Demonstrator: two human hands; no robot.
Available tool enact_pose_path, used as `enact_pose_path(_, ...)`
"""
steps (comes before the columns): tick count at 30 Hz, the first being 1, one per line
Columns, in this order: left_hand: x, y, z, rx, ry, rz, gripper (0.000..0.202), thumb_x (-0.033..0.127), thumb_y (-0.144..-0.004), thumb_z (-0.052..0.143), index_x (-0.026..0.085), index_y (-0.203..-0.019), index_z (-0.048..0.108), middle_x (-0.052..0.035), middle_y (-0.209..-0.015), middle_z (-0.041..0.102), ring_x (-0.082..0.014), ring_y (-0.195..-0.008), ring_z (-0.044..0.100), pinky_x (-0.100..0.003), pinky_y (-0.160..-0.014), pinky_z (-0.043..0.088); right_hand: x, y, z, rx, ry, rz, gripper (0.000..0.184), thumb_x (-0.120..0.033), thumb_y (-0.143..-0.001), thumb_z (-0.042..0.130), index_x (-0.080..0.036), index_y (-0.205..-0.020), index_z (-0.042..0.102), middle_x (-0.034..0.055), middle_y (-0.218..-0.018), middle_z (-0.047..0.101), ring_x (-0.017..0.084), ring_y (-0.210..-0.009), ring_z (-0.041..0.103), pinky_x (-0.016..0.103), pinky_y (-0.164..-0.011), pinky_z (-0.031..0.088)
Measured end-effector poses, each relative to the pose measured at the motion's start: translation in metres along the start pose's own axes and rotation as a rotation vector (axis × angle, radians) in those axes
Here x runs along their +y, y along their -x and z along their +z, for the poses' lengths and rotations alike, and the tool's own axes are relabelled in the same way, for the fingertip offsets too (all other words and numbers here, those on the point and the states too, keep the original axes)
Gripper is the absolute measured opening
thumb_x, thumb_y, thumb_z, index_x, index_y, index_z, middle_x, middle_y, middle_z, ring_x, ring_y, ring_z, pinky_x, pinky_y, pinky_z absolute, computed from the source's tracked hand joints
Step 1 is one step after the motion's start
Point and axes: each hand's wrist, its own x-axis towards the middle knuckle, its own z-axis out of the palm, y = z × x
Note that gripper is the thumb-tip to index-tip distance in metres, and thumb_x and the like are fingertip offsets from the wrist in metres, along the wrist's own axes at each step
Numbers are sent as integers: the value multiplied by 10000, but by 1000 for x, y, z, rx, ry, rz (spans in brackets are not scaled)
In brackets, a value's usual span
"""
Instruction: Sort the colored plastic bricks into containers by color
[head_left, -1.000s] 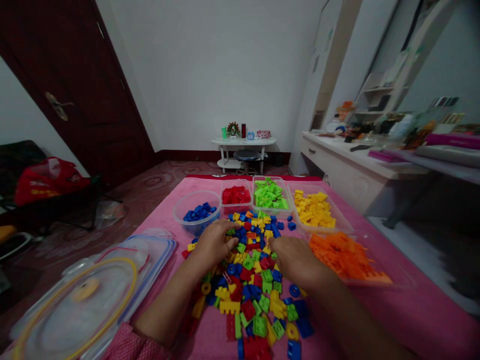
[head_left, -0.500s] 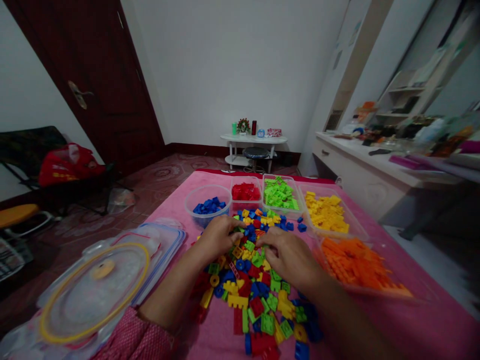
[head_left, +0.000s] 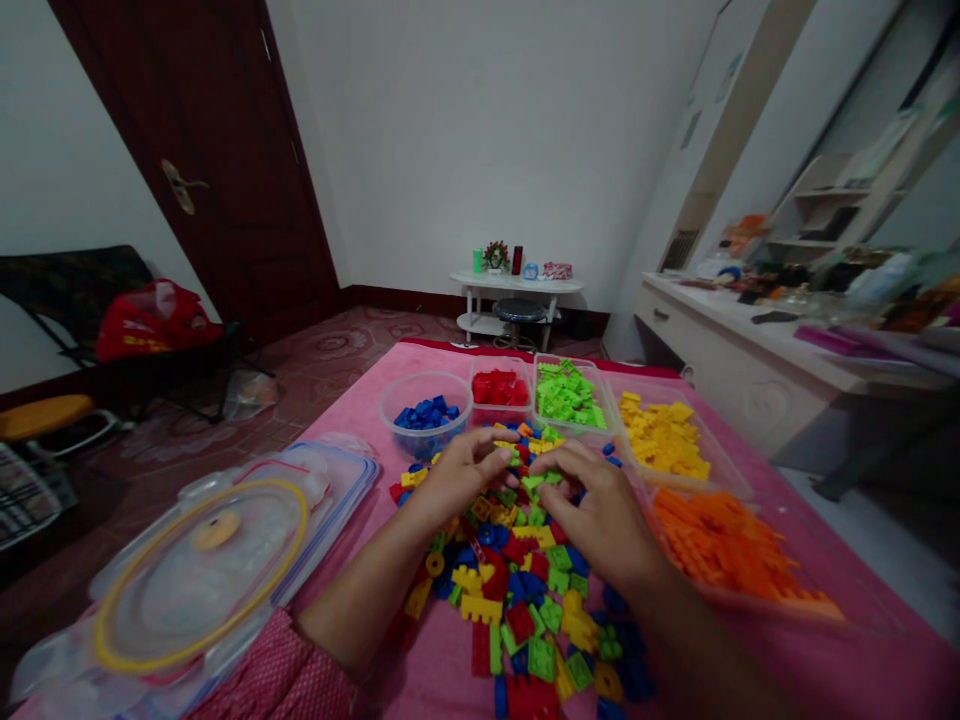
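Observation:
A heap of mixed plastic building blocks (head_left: 480,607) in red, blue, yellow and green spreads over the pink cloth. My left hand (head_left: 466,472) is over the far part of the heap, with a small green block (head_left: 514,455) between thumb and fingers. Opposite it, my right hand (head_left: 600,505) has its fingers curled around light green blocks (head_left: 535,484) at the fingertips. The fingers partly cover these pieces. Beyond my hands stand containers of blue blocks (head_left: 426,413), red blocks (head_left: 499,387) and green blocks (head_left: 568,393).
To the right are containers of yellow blocks (head_left: 664,436) and orange blocks (head_left: 742,545). Clear lids, one round lid with a yellow ring (head_left: 105,625), lie stacked on the left. A cluttered white desk (head_left: 739,350) borders the right side; a small white table (head_left: 517,283) stands by the wall.
My left hand has shifted right and come up slightly from the heap. My right hand has moved a little right, with light green blocks now at its fingertips. The view has turned slightly left.

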Motion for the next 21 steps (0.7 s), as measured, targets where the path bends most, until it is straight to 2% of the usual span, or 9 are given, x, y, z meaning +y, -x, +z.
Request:
enact_pose_path(2, 0, 1, 4, -40, 65, -11, 538, 399, -742, 636, 99, -1175, 527, -4, -658, 610, -105, -560, 590, -220, -567, 485, -1, -1, 2, 21, -134, 40, 222, -134, -735, 506, -208, -909, 622, -17, -754, 555, 99, -609, 500, 221, -577, 386)
enact_pose_path(6, -4, 1, 8, -82, 76, -35, 553, 428, -754, 625, 114, -1194, 509, -8, -623, 621, -121, -506, 602, -229, -515, 497, 2, 0, 11, -66, -357, 144, 429, -163, -749, 498, -215, -1172, 547, -34, -697, 555, 96, -550, 502, 194, -479, 371)
enact_pose_path(10, -10, 1, 11, -82, 51, -37, 570, 436, -774, 602, 143, -1244, 467, -16, -609, 640, -155, -483, 621, -227, -447, 480, 6, 1, 18, -113, -451, 131, 463, -121, -709, 488, -231, -1147, 592, 23, -1024, 642, 139, -783, 609, 233, -643, 480)
enact_pose_path(12, -11, 2, 13, -67, 21, -13, 570, 430, -773, 607, 149, -1249, 467, -8, -595, 634, -151, -463, 612, -222, -436, 473, 6, 1, 20, -128, -507, 147, 447, -110, -691, 488, -225, -1107, 603, 31, -1069, 642, 160, -835, 623, 258, -691, 502)
enact_pose_path(17, -11, 2, 12, -26, -93, 50, 517, 469, -813, 536, 166, -1231, 496, 5, -541, 606, -146, -434, 592, -210, -411, 442, -2, 2, 18, -231, -714, 270, 402, -125, -683, 505, -213, -1075, 529, -24, -767, 641, 126, -579, 610, 242, -536, 505)
enact_pose_path(21, -14, -5, -1, 120, -129, 113, 458, 462, -836, 491, 163, -1182, 526, -18, -628, 642, -131, -467, 594, -206, -438, 442, 1, -13, 6, -204, -765, 472, 397, -193, -666, 602, -202, -1053, 516, -53, -675, 595, 80, -454, 543, 215, -474, 495)
